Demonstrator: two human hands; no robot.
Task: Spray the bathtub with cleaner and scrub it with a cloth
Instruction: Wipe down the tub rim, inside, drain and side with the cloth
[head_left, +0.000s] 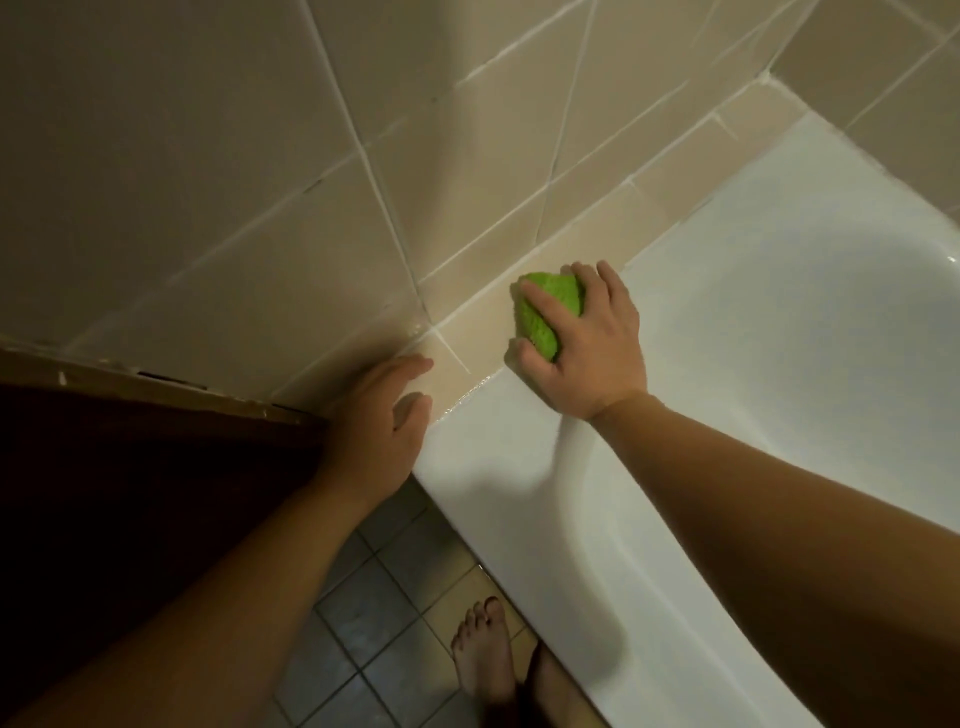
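At the seam where tub meets tile, the right hand (587, 343) grasps a bunched green cloth (545, 312), fingers curled over its top and thumb tucked against its lower edge, pressing it onto the beige tiled ledge (467, 322) just beside the rim of the white bathtub (779, 312). The right forearm extends across the tub's near corner from the lower right. The left hand (374, 421) lies released, fingers straight and together, palm flat against the ledge and the tub's outer corner, with its fingertips near a white grout line; it holds nothing. A thin wet sheen shows along the joint between ledge and tub rim, between the two hands. Beige wall tiles (234, 156) with pale grout rise behind the ledge. A dark wooden panel (130, 467) with a worn upper edge fills the left side. Below, a bare foot (483, 654) stands on grey and beige floor tiles (363, 623) close to the tub's outer wall.
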